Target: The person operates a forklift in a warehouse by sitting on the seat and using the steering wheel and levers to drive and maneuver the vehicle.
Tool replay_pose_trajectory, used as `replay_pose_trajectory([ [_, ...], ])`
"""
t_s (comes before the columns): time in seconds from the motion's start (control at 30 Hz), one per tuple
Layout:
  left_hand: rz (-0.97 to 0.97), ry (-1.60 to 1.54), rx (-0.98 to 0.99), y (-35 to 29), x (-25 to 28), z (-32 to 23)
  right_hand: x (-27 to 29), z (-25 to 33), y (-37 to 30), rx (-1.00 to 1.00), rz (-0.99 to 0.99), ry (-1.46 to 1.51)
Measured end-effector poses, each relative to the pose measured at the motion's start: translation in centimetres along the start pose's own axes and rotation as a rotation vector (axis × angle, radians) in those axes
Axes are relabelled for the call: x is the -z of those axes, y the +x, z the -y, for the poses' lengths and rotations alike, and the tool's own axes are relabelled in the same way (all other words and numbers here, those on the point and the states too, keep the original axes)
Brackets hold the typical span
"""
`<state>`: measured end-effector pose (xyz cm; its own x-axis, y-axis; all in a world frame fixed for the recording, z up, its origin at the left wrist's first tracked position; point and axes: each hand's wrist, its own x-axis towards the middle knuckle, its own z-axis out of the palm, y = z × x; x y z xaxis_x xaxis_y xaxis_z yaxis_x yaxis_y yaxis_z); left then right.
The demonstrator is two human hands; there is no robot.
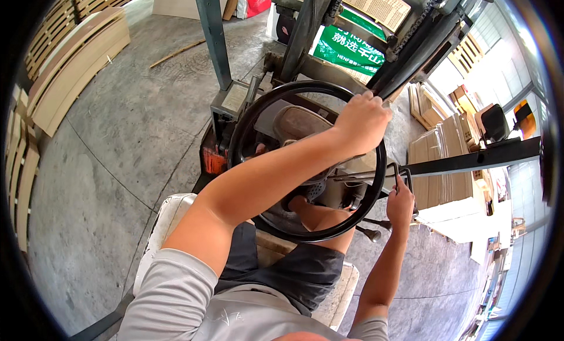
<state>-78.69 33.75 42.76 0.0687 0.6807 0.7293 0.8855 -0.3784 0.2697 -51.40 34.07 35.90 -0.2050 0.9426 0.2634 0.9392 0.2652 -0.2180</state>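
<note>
I am sitting at a black steering wheel (236,144) of a forklift. My left arm reaches across the wheel, and my left hand (361,122) is closed on the upper right of its rim. Lower on the right, beyond the rim, my right hand (400,204) is closed around a dark bent metal handle (409,175); its fingers are partly hidden. Two levers with round dark knobs (371,234) stick out just below that hand. Through the wheel show a brown rounded cover and my feet in dark clogs (316,191).
Ahead rises the dark mast (305,32), with green-and-white packages (349,50) behind it. Stacked boards (82,62) and wooden pallets (20,182) line the left. To the right stand wrapped board stacks (440,159), behind a black crossbar (470,160) with a mirror.
</note>
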Motion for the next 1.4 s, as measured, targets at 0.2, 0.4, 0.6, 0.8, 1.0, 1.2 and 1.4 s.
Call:
replay_pose_trajectory([
  [0.2, -0.038, -0.004, -0.004, 0.1, -0.6, 0.5, -1.1, -0.8, -0.5, 0.023, -0.051, 0.063],
  [0.4, -0.081, 0.001, 0.015, 0.3, -0.2, 1.8, -1.0, -0.4, 0.1, 0.002, -0.056, 0.072],
  [0.6, -0.13, 0.018, 0.028, 0.2, 0.1, 3.1, -1.2, -0.4, 0.5, 0.006, -0.066, 0.032],
  [0.8, -0.167, 0.013, 0.048, 0.2, 0.8, 4.3, -0.5, 0.4, 1.2, -0.066, -0.012, 0.036],
  [1.0, -0.179, 0.001, 0.102, -0.3, 1.9, 5.5, -1.1, -0.5, 1.7, -0.012, -0.109, 0.062],
  [1.2, -0.227, -0.036, 0.081, -0.4, 1.7, 6.1, -1.6, -2.8, -2.0, 0.149, -0.579, -0.074],
  [1.4, -0.232, -0.029, 0.099, -0.3, 1.7, 6.2, -4.3, -7.0, -0.1, -0.04, -0.713, 0.165],
])
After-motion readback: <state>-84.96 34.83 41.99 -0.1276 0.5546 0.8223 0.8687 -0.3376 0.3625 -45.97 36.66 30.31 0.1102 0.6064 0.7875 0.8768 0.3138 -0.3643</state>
